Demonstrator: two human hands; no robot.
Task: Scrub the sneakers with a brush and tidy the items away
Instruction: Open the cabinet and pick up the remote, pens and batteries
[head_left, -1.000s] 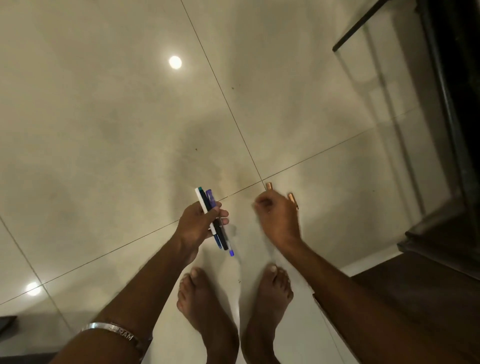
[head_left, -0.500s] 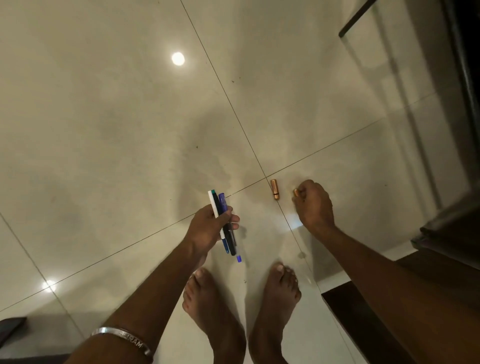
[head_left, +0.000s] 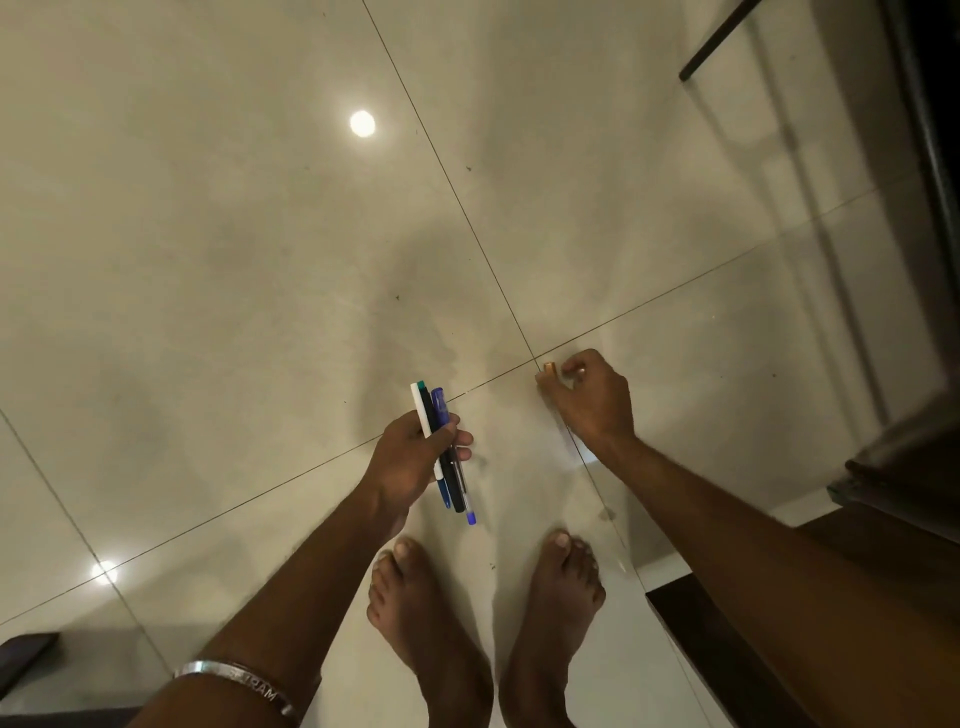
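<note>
My left hand (head_left: 415, 457) clasping a bunch of pens (head_left: 444, 452) above the tiled floor (head_left: 208, 260), my right hand (head_left: 592, 400) down low, fingers pinched on a small copper cap (head_left: 549, 368), sneakers and brush nowhere visible, bare feet (head_left: 415, 613) below

We note a glossy tiled floor (head_left: 208, 260) reflecting a ceiling light (head_left: 362, 123). Dark furniture (head_left: 924, 467) stands at right, and a dark object (head_left: 23, 657) at lower left.
</note>
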